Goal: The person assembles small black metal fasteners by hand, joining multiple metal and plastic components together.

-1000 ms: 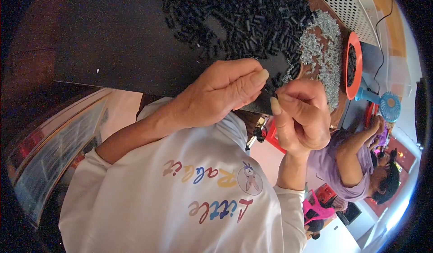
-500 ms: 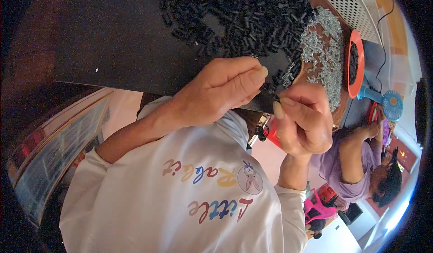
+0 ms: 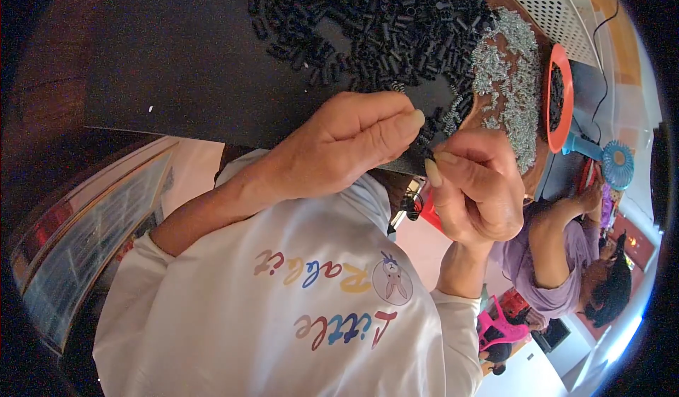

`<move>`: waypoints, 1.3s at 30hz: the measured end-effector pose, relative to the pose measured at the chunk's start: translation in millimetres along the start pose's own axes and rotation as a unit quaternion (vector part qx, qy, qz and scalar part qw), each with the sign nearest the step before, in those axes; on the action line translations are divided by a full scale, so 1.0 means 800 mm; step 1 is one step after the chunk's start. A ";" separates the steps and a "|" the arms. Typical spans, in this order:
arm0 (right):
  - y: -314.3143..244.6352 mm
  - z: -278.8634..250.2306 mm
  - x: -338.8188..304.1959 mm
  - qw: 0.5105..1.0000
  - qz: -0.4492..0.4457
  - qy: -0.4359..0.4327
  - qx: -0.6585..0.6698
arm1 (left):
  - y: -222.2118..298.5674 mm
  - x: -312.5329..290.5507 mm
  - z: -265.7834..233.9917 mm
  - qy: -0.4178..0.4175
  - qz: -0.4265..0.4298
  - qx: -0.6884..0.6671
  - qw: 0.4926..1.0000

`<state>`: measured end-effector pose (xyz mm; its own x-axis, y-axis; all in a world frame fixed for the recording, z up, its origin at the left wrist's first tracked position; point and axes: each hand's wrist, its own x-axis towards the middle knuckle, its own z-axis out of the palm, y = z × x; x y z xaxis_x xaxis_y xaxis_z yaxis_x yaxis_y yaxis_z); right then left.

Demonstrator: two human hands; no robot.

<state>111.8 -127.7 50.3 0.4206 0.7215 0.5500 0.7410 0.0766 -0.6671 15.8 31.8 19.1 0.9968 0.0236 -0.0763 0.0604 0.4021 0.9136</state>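
My left hand [image 3: 357, 139] is closed, its thumb pressed against the curled fingers; whatever may be inside is hidden. Just to its right, my right hand [image 3: 481, 185] pinches a small black piece [image 3: 428, 153] between thumb and fingertip, most of it covered. The two hands are close together but apart, over the near edge of the dark table. Beyond them lies a large heap of short black tubes [image 3: 382, 32]. Several small metal springs [image 3: 453, 117] lie among the tubes near my right hand.
A pile of silvery springs [image 3: 523, 57] covers a brown surface at the right. Past it stand an orange dish [image 3: 559, 139] of dark pieces, a perforated cream basket [image 3: 541, 8] and a small blue fan [image 3: 617, 163]. A person in purple [image 3: 544, 255] sits farther right.
The right hand's fingertips have shifted slightly left with the small black piece. My left thumb tip has edged a little to the right. Both hands stay closed.
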 end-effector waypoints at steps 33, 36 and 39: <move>0.014 -0.014 0.023 0.979 0.103 -0.164 0.065 | 0.004 0.007 -0.002 -0.034 0.002 -0.023 0.999; 0.024 -0.001 0.021 0.990 0.043 -0.122 0.062 | 0.005 0.011 0.002 -0.001 -0.008 -0.057 0.998; 0.024 0.005 0.021 0.993 -0.003 -0.097 0.062 | -0.001 0.011 -0.005 -0.025 -0.011 -0.045 0.999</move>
<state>131.3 -111.5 45.0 0.2984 0.8395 0.4542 0.6677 0.1564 -0.7278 24.3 35.2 16.5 0.9968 -0.0303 -0.0738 0.0793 0.4828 0.8721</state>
